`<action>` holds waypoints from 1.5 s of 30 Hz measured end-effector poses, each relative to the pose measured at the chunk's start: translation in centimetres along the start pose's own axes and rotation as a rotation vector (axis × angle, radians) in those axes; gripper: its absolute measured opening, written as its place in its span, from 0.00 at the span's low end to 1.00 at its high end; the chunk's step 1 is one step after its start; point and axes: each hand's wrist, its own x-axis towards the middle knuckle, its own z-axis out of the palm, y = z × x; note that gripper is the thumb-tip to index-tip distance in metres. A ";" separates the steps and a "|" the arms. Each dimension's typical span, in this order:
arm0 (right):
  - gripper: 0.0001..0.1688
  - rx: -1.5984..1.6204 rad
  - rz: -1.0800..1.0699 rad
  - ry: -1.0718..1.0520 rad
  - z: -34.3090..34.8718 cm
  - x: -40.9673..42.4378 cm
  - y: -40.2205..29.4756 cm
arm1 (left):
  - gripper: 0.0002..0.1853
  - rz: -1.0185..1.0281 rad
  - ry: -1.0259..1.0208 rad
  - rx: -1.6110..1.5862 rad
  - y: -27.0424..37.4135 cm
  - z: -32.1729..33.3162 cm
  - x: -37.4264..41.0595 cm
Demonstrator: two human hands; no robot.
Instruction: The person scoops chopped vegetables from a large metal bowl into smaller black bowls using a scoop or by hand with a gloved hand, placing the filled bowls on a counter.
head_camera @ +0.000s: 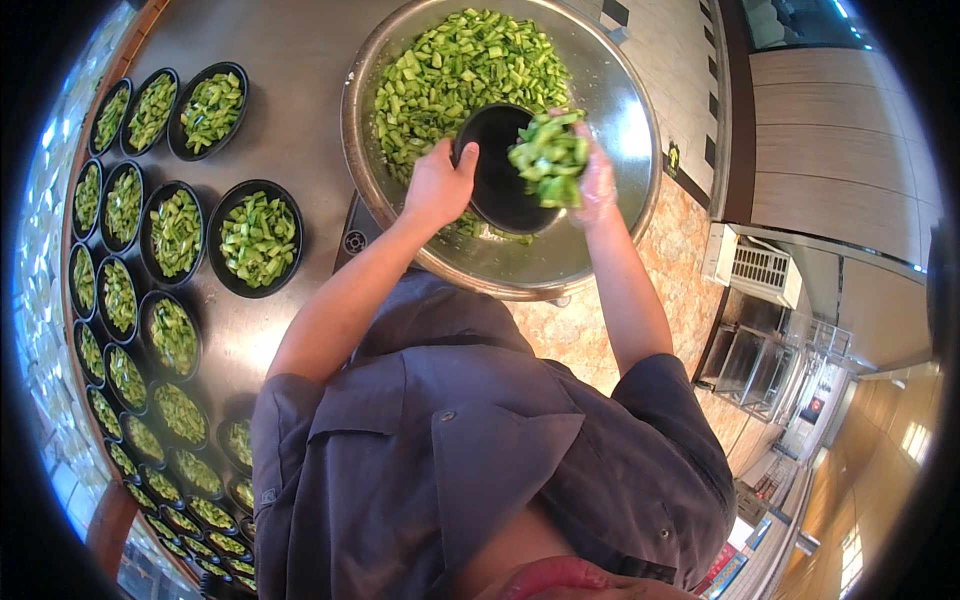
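My left hand (442, 181) grips the rim of a black bowl (499, 176), thumb inside and fingers round the outer side. The bowl is tilted and its visible inside holds nothing. At its right edge my right hand (597, 180), in what looks like a clear glove, holds a heap of chopped green vegetable pieces (551, 159) over the opening. Both hands are above a wide steel basin (615, 225). A large pile of the same cut green vegetable (465, 71) fills the basin's far and left part. A few pieces lie under the bowl.
Rows of black bowls filled with green pieces (256, 238) stand on the steel table (300, 97) to the left. A dark flat device (355, 236) sits partly under the basin's left edge. Tiled floor (660, 262) shows at the right, with a white plastic crate-like item (757, 266) beyond.
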 end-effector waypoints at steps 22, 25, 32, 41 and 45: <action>0.35 -1.758 0.057 -0.419 -6.4 -0.2 14.5 | 0.18 0.004 0.411 -0.599 -3.8 -1.8 1.6; 0.31 -1.559 0.158 -0.592 -6.5 0.0 16.3 | 0.19 -0.035 0.584 -0.736 -3.2 -3.6 1.0; 0.19 -1.468 0.185 -0.621 -11.1 3.0 16.5 | 0.18 -0.026 1.010 -0.771 -7.2 -10.0 -0.3; 0.14 -1.449 0.042 -0.360 -12.3 6.5 11.2 | 0.19 -0.319 1.157 -1.088 -10.2 -9.4 1.2; 0.14 -1.402 0.086 -0.314 -13.8 6.5 10.4 | 0.25 -0.439 1.263 -1.230 -9.2 -8.4 4.5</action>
